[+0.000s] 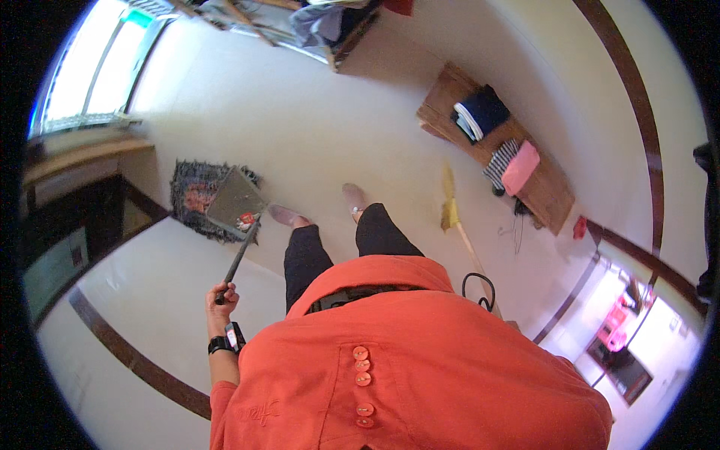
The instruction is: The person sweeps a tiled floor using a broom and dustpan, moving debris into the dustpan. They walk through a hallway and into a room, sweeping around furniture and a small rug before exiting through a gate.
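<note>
My left hand (223,299) is closed around the dark handle of a long-handled dustpan (235,194). Its grey pan hangs over a shaggy dark doormat (188,171), and I cannot tell whether the two touch. Some red and white litter (246,220) lies in the pan by the handle. My right hand is out of view, hidden behind my body. On that side a broom (450,214) with yellow bristles slants down to the floor, blurred at its tip. Its pale stick runs back past a black cord loop (478,289) and disappears behind my orange shirt.
Brown flat boards (545,197), perhaps cardboard, lie by the right wall with folded clothes (486,112) and a pink cloth (521,167) on them. A rack with fabrics (318,25) stands ahead. A doorway (121,208) is at left, a bright window (95,67) beyond it.
</note>
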The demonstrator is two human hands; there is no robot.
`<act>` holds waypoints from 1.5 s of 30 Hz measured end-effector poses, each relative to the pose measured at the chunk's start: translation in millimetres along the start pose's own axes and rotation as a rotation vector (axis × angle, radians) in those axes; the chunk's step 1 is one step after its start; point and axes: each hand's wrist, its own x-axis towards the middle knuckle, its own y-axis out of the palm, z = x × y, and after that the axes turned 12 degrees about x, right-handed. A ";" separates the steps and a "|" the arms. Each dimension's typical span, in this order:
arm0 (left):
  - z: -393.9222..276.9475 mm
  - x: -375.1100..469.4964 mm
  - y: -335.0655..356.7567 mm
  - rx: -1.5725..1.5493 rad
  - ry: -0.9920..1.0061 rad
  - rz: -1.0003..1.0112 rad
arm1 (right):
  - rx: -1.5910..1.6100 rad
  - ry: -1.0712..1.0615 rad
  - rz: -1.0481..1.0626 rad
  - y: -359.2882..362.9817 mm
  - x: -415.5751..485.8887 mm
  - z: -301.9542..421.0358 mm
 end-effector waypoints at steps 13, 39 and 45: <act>-170.6 171.9 -156.7 -0.059 -0.149 0.345 | 0.248 -0.348 0.070 362.0 91.5 215.3; -239.1 195.4 -202.0 1.198 0.226 -0.049 | 0.229 -0.267 -0.254 534.4 3.6 -31.1; -265.0 233.4 -215.9 1.521 0.352 -0.171 | 0.849 -0.337 -0.194 505.4 123.7 -45.8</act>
